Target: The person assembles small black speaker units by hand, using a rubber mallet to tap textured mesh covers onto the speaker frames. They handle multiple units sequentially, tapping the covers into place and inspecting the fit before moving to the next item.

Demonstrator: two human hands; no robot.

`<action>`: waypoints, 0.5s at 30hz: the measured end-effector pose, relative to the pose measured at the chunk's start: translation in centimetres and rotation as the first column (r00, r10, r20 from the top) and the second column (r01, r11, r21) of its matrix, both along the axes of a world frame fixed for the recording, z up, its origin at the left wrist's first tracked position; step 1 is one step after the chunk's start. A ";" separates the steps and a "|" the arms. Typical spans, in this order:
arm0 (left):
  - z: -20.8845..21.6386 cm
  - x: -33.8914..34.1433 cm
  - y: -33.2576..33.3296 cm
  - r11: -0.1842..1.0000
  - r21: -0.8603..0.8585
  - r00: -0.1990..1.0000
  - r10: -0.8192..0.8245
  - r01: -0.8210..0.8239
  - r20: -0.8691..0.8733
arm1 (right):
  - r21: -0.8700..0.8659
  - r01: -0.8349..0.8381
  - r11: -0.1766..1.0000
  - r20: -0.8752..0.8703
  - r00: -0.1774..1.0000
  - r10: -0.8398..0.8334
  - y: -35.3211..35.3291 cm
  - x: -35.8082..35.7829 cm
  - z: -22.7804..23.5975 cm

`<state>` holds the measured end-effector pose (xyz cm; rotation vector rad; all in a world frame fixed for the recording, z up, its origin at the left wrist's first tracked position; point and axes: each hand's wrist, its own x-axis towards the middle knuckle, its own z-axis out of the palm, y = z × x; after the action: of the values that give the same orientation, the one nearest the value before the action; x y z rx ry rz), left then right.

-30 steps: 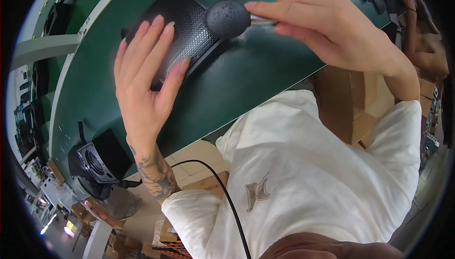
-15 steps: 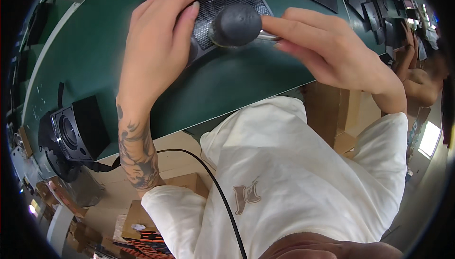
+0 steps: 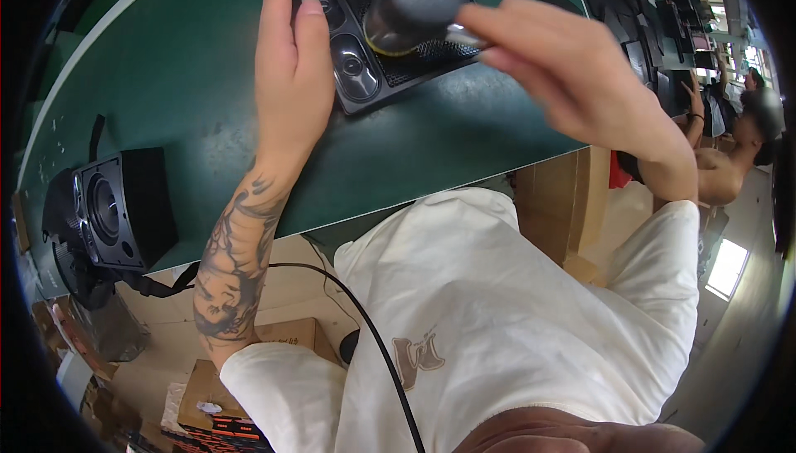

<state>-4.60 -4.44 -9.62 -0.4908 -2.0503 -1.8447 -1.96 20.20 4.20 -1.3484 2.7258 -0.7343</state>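
A black speaker panel (image 3: 355,71) lies on the green bench, with two oval driver openings at its left end and a mesh grille beside them. My left hand (image 3: 292,88) grips its left end, the thumb on the face by the upper driver and the fingers along the side, partly hidden. In my right hand (image 3: 572,67) is a rubber mallet (image 3: 421,5) with a dark round head and a shiny metal handle. The mallet head is blurred and is over the grille; whether it touches cannot be told.
A black box speaker (image 3: 124,208) with a round cone stands at the bench's left edge, a black strap beside it. The green bench (image 3: 431,150) ends just before my body. Dark flat panels (image 3: 618,17) lie at the far right, where another person (image 3: 721,167) sits. Cardboard boxes (image 3: 551,204) stand below.
My left hand has shifted from over the panel to its left end, uncovering the drivers. The mallet in my right hand has moved slightly up and is now blurred.
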 end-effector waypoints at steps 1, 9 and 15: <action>0.2 -0.1 0.3 1.000 -0.010 1.000 0.006 -0.006 -0.012 | 0.084 0.034 0.996 0.007 0.999 -0.034 0.0 -0.1 -0.4; -0.5 0.3 -0.6 0.999 -0.018 0.997 0.040 -0.039 0.067 | 0.120 -0.007 0.993 0.038 0.999 0.002 -1.1 -3.5 4.1; 0.8 0.4 -0.1 0.999 -0.052 0.998 0.017 -0.013 0.059 | 0.095 -0.001 0.995 0.202 0.979 -0.018 -2.0 -5.9 1.4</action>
<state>-4.23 -4.50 -8.83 -0.4373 -2.1394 -1.8228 -7.83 18.25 5.61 -1.1730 2.5737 -0.6917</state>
